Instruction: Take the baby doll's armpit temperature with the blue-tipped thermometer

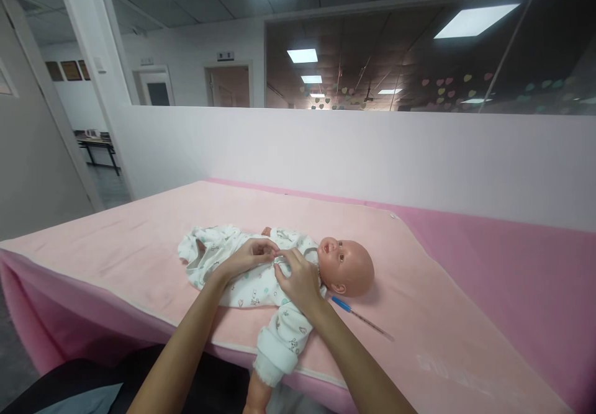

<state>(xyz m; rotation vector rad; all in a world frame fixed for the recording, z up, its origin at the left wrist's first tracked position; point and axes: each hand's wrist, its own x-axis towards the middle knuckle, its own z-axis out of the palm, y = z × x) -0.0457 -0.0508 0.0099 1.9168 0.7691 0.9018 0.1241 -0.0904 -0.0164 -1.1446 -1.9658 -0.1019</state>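
A baby doll (347,266) lies on its back on a pink cloth-covered table (116,246), head to the right, dressed in a white printed romper (251,287). My left hand (249,256) rests on the doll's chest with fingers curled, pinching the romper's front. My right hand (298,277) lies next to it, near the collar, fingers pressed on the same fabric. One sleeved doll arm (279,349) hangs over the table's near edge. A blue-capped thermometer (361,318) lies on the cloth just below the doll's head.
A white partition wall (372,159) with a dark glass window above runs behind the table. A darker pink mat (512,265) covers the right side. A corridor with a desk (95,147) opens at the left.
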